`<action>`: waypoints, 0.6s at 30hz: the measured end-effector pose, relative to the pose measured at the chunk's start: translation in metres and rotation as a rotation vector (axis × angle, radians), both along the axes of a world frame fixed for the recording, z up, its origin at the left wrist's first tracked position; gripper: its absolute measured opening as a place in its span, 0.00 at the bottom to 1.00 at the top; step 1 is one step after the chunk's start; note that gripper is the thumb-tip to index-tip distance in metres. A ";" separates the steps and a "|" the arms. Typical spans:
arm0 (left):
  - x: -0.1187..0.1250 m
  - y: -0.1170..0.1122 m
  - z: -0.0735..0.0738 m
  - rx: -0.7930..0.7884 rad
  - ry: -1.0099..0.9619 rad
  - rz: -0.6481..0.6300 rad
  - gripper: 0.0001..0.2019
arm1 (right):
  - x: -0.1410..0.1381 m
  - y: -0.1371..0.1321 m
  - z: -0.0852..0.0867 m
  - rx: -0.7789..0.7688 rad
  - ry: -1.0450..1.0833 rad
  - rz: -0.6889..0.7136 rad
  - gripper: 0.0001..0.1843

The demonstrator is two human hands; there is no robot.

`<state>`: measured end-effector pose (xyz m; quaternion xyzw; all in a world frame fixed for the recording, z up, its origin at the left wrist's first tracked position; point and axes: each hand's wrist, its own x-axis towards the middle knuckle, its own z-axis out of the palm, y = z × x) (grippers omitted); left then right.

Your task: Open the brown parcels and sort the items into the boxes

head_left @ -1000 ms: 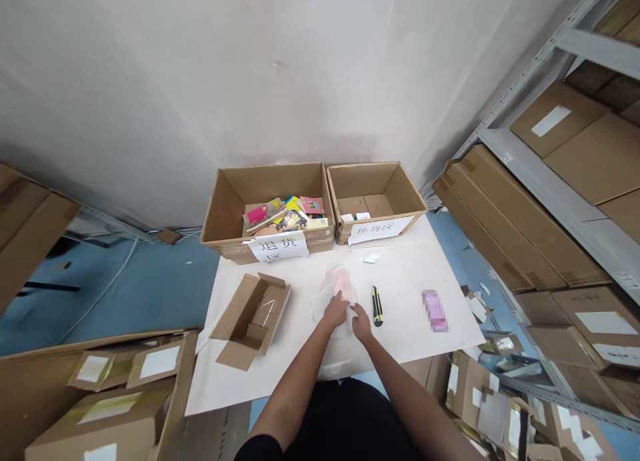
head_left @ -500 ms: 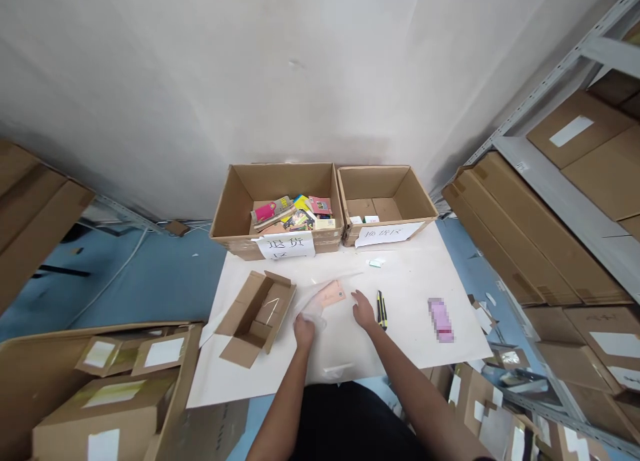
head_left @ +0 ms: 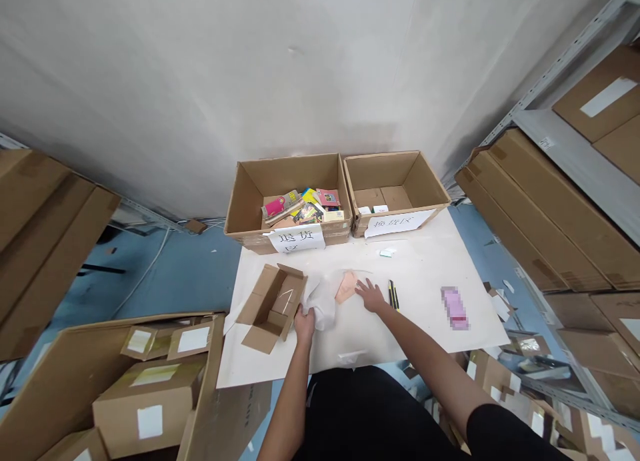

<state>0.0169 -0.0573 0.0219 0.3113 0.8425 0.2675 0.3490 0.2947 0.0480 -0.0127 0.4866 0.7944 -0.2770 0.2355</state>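
Note:
My left hand [head_left: 304, 324] is closed on a crumpled, translucent plastic bag [head_left: 323, 304] beside an open, empty-looking cardboard box [head_left: 275, 304]. The bag reaches toward a flat pink piece, perhaps paper or a booklet [head_left: 346, 287]. My right hand [head_left: 371, 296] lies on the white table with its fingers spread, the fingertips at the right edge of the pink piece. Whether the pink piece is partly inside the bag, I cannot tell. Just right of that hand lies a black-and-yellow utility knife [head_left: 393, 294].
Behind stand two labelled cartons, the left one [head_left: 333, 234] with books, the right one [head_left: 400, 221] with small white boxes. A blurred purple item [head_left: 454, 308] lies on the right of the table [head_left: 420, 334]. A large carton of parcels [head_left: 217, 334] stands at left; shelves flank the right.
My left hand has drawn the bag left toward the small box, bunching it. The pink piece now looks shorter and turned, and my right hand has spread its fingers at its edge.

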 end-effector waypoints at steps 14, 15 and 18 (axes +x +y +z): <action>0.052 0.040 0.021 0.125 0.475 -0.399 0.37 | 0.013 -0.020 -0.007 0.004 0.063 0.032 0.52; 0.064 0.044 0.023 0.211 0.455 -0.497 0.36 | 0.009 -0.027 -0.011 -0.002 0.038 0.040 0.53; 0.102 0.053 0.016 0.181 0.162 -0.845 0.29 | 0.009 -0.036 -0.016 0.011 0.022 0.059 0.51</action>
